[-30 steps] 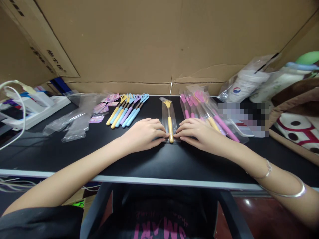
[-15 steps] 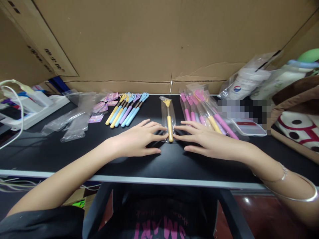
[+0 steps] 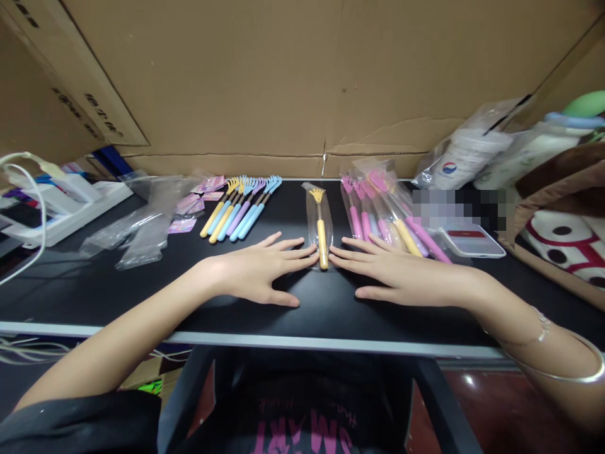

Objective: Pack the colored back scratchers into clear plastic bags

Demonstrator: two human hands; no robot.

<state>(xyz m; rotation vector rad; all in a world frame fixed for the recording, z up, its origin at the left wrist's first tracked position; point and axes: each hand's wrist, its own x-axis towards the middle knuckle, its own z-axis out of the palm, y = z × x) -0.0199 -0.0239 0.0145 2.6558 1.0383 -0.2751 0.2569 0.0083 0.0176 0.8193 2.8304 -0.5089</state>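
Note:
A yellow back scratcher (image 3: 322,236) lies in a clear plastic sleeve (image 3: 311,217) on the black table (image 3: 326,315), its claw pointing away from me. My left hand (image 3: 265,268) rests flat on its left, fingers spread, the fingertips at the sleeve's lower edge. From the other side my right hand (image 3: 397,268) lies palm down, fingers apart, tips touching or almost touching the sleeve. Neither hand grips anything. Several unwrapped back scratchers (image 3: 243,211) in yellow, blue and purple lie side by side beyond my left hand. Bagged back scratchers (image 3: 378,217), mostly pink, are piled beyond my right hand.
Empty clear sleeves (image 3: 151,217) and pink cards (image 3: 182,225) lie at the left, near a white power strip (image 3: 80,211) with cables. On the right are a phone (image 3: 475,241), a bagged Pepsi cup (image 3: 456,161) and a brown-trimmed bag (image 3: 562,233). Cardboard (image 3: 265,82) walls the back.
Both hands have shifted slightly, with fingers and thumbs resettling on the table and the thumbs a little nearer me. The wrapped back scratcher stays in place.

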